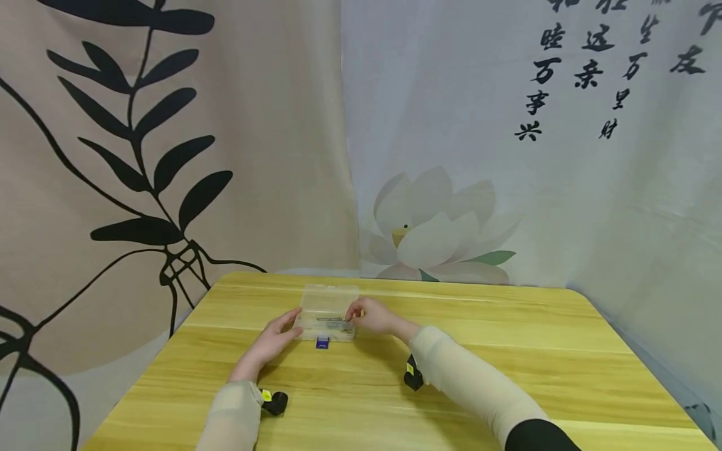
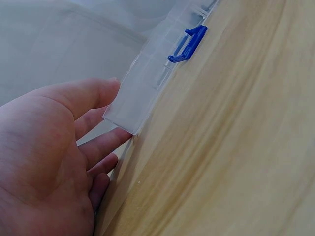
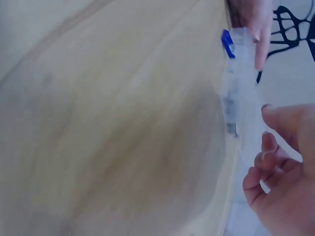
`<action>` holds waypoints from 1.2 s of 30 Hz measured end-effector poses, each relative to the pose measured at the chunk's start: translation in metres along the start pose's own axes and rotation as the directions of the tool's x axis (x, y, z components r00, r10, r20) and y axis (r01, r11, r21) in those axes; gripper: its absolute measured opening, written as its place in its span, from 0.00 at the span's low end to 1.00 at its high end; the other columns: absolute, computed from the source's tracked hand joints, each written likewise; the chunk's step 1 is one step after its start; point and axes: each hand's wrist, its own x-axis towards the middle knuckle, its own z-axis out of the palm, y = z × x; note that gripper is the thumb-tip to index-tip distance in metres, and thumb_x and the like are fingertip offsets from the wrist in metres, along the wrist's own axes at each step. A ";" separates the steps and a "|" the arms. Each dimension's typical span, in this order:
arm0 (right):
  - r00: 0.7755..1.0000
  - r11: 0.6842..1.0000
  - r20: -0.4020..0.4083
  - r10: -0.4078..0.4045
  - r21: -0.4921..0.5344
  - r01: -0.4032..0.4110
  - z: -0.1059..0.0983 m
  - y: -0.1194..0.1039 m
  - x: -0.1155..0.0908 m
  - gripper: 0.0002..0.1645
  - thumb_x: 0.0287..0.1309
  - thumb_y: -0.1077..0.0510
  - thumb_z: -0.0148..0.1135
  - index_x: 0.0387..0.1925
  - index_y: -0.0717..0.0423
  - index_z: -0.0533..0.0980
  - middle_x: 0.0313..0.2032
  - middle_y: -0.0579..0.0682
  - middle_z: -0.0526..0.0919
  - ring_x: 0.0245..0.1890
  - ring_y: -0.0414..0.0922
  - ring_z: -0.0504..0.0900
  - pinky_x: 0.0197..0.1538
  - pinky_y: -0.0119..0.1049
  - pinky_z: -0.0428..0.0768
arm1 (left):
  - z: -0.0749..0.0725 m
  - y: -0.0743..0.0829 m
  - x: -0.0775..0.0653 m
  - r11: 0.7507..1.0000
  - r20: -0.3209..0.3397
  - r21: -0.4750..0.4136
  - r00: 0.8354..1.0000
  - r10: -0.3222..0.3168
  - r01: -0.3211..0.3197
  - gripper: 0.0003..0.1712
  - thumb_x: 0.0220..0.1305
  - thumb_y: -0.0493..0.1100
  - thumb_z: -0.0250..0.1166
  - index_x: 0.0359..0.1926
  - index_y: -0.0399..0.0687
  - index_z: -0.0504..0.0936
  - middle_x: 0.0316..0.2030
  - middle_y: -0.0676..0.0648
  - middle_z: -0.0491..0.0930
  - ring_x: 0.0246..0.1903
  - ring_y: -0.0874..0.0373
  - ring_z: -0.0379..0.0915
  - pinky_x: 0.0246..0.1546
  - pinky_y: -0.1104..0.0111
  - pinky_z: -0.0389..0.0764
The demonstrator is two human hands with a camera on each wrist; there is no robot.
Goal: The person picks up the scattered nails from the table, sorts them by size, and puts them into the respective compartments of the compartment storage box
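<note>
A clear plastic box (image 1: 327,335) lies on the table with its lid (image 1: 329,299) raised at the back. At its front edge is a blue latch (image 2: 189,44). Thin dark metallic pieces (image 1: 333,319) lie inside, too small to identify. My left hand (image 1: 276,341) rests against the box's left end; the thumb touches the upper edge and the other fingers lie along the end wall. Over the right end of the box hovers my right hand (image 1: 369,315), its fingers loosely bent. The right wrist view shows a gap between thumb and index fingertip, with no held thing visible there.
The wooden table (image 1: 507,351) extends around the box, with its far edge behind the lid. Patterned cloth (image 1: 282,156) hangs beyond it. A black wrist device (image 1: 275,403) sits by the left sleeve, another black device (image 1: 413,374) by the right.
</note>
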 end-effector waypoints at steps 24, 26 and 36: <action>0.996 0.998 0.083 0.016 0.055 -0.021 -0.047 0.070 -0.066 0.21 0.54 0.77 0.50 0.31 0.58 0.87 0.33 0.49 0.79 0.35 0.43 0.75 0.40 0.34 0.73 | 0.001 -0.002 0.002 1.000 0.019 0.000 1.000 -0.016 0.016 0.34 0.73 0.46 0.55 0.74 0.44 0.55 0.72 0.34 0.53 0.70 0.36 0.45 0.67 0.42 0.46; 0.995 0.997 0.089 0.034 0.065 -0.040 -0.048 0.070 -0.067 0.20 0.54 0.76 0.51 0.32 0.58 0.87 0.33 0.49 0.79 0.35 0.43 0.74 0.40 0.34 0.73 | 0.001 -0.002 0.002 1.000 0.015 0.004 1.000 -0.017 0.017 0.34 0.73 0.46 0.55 0.74 0.44 0.55 0.72 0.35 0.53 0.71 0.36 0.44 0.67 0.41 0.45; 0.986 0.989 0.133 0.097 0.100 -0.110 -0.052 0.074 -0.069 0.12 0.56 0.70 0.60 0.32 0.56 0.87 0.37 0.48 0.79 0.39 0.43 0.73 0.42 0.37 0.74 | 0.001 -0.003 0.003 1.000 0.011 0.004 1.000 -0.020 0.020 0.34 0.73 0.46 0.55 0.74 0.44 0.56 0.72 0.35 0.53 0.71 0.36 0.43 0.68 0.42 0.44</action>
